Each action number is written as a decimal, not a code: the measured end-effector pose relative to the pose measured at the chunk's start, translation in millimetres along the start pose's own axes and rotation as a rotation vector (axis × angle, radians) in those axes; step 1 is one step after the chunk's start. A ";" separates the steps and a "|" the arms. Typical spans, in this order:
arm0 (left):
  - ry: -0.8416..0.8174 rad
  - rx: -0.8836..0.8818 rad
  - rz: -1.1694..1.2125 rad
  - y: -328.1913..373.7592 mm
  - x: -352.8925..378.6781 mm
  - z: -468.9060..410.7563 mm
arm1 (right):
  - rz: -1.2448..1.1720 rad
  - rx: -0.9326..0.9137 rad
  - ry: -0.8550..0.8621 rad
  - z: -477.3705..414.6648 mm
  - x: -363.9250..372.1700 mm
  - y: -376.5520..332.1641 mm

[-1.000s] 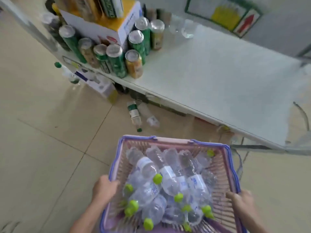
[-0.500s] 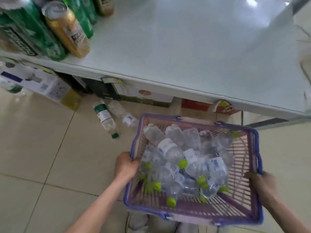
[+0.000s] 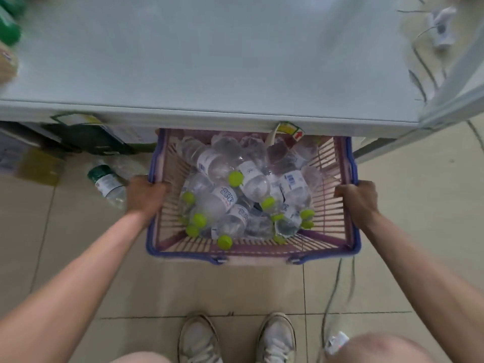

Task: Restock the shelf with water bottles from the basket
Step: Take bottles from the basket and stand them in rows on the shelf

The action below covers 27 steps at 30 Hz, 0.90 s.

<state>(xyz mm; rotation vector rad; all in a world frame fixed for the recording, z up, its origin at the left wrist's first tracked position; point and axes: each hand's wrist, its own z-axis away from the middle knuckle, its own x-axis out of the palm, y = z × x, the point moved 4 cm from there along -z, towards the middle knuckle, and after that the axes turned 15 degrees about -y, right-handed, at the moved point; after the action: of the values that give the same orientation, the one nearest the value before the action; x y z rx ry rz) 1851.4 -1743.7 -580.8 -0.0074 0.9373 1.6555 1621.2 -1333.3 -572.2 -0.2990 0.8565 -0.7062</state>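
A pink slatted basket (image 3: 235, 254) with a blue rim sits low over the tiled floor, its far end tucked under the front edge of the pale shelf (image 3: 209, 61). Several clear water bottles (image 3: 222, 163) with lime-green caps lie piled inside it. My left hand (image 3: 145, 195) grips the basket's left rim, and my right hand (image 3: 357, 199) grips the right rim. Most of the shelf top is bare.
A clear bottle with a dark green label (image 3: 106, 183) lies on the floor left of the basket. Boxes (image 3: 86, 134) sit under the shelf. Green cans (image 3: 7, 24) stand blurred at the shelf's left edge. My shoes (image 3: 199, 341) are below; a cable (image 3: 332, 289) trails at right.
The basket has moved forward and down, so its far end now lies under the shelf edge. My view has tilted down to my feet; both hands keep their grip on the rims.
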 end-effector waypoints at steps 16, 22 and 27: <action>-0.152 -0.173 -1.089 72.0 -27.7 41.1 | 1.115 0.080 -0.214 21.2 -21.6 -56.4; -0.388 0.065 -1.214 111.7 43.8 65.0 | 1.325 -0.249 -0.120 52.1 17.6 -98.2; -0.177 0.318 -1.418 122.9 68.6 46.4 | 1.330 -0.562 -0.218 63.6 61.3 -113.4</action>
<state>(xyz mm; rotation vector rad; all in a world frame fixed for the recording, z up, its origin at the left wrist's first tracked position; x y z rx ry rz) 1749.0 -1661.4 -512.2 -0.2474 0.7226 0.1910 1647.4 -1460.4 -510.3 -0.2292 0.8262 0.8040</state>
